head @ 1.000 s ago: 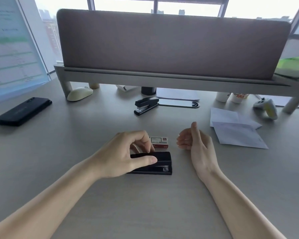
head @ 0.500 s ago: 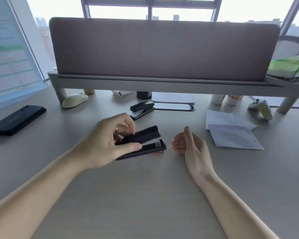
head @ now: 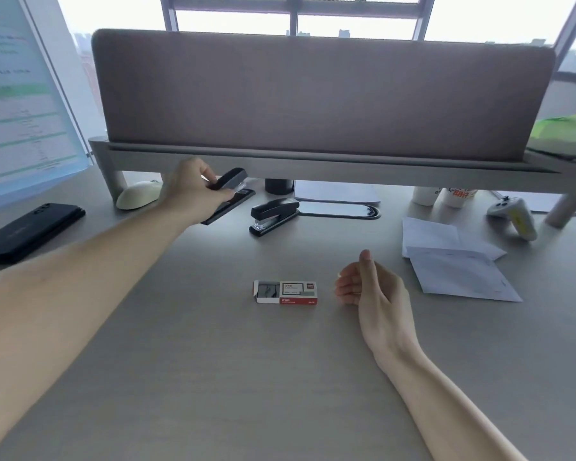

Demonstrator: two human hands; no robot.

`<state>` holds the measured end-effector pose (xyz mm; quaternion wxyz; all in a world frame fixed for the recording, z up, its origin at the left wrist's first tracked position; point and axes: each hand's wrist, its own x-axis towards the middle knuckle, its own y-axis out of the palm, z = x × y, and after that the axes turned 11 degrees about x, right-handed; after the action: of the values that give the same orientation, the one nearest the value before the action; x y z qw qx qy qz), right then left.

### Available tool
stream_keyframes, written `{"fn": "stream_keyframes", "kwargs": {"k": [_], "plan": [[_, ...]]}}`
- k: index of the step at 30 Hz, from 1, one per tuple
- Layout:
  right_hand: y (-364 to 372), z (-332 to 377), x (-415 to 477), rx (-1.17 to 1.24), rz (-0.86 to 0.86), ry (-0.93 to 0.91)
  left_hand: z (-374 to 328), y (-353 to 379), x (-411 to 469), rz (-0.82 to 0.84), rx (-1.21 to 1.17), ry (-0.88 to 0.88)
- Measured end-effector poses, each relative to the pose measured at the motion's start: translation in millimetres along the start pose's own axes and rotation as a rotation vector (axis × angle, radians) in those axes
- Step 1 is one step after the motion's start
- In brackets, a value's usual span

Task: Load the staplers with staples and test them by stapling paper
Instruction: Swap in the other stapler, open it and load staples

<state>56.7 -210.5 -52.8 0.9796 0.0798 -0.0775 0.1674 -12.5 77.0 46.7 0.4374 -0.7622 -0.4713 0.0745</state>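
Stapler (head: 228,191), hinged open, is being pinched in the left hand (head: 193,191) grip at upper centre-left, just beside a closed second stapler (head: 273,214). Staple box (head: 286,292) is lying mid-frame on the table (head: 213,377), long axis left-right, open end leftward, nearer the right hand (head: 373,291), which is resting loosely curled and empty.

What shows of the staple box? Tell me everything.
The staple box is a small card carton, red along its near edge, white and grey label on top. It lies flat on the desk, long side across the view. Its left end flap is open, showing dark staples inside. Nothing touches it; the right hand rests to its right.
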Motion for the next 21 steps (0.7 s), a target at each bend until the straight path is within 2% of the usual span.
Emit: {"fn": "stream_keyframes", "kwargs": {"k": [8, 21], "plan": [[-1, -1, 1, -0.005, -0.001, 0.007, 7, 48, 24, -0.019, 0.262, 0.024], [-2, -5, 2, 0.011, 0.012, -0.001, 22, 75, 25, 0.009, 0.196, 0.062]]}}
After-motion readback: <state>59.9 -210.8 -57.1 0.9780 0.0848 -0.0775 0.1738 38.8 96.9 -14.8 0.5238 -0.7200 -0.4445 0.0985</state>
